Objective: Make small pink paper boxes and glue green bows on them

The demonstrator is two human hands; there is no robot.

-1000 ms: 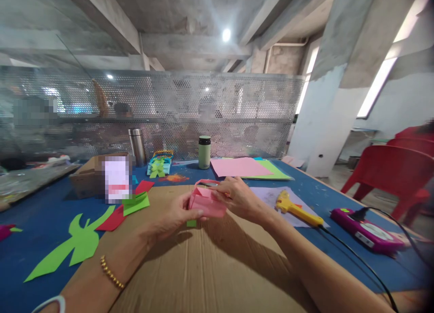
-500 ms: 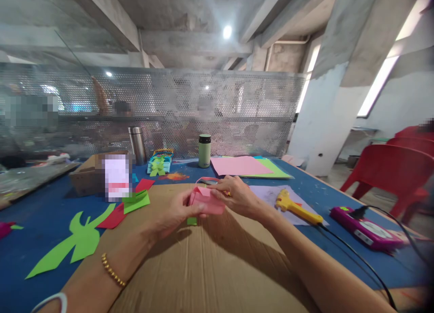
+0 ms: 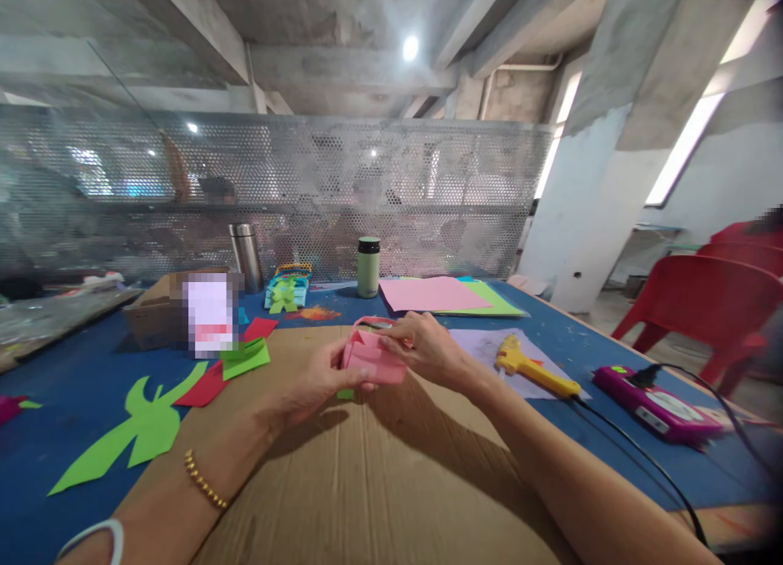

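A small folded pink paper piece [image 3: 378, 361] hangs over the brown cardboard [image 3: 342, 483], between my two hands. My left hand [image 3: 330, 373] grips its left side, thumb across the front. The fingers of my right hand [image 3: 422, 345] are pressed at its upper right edge. Behind the pink piece, a thin pink loop and a grey thing, too small to make out, show near the right fingertips. A bit of green paper [image 3: 346, 394] lies just below the pink piece.
A yellow glue gun [image 3: 535, 368] lies on lilac paper at right, its cord running past a magenta power strip [image 3: 657, 406]. Green cutouts [image 3: 147, 426] and red paper [image 3: 205, 386] lie left. Behind stand a green bottle [image 3: 368, 270], a steel flask [image 3: 245, 255] and a cardboard box [image 3: 150, 312].
The view has shifted slightly. The right fingers have moved a little along the top of the pink paper piece, which remains in my left hand.
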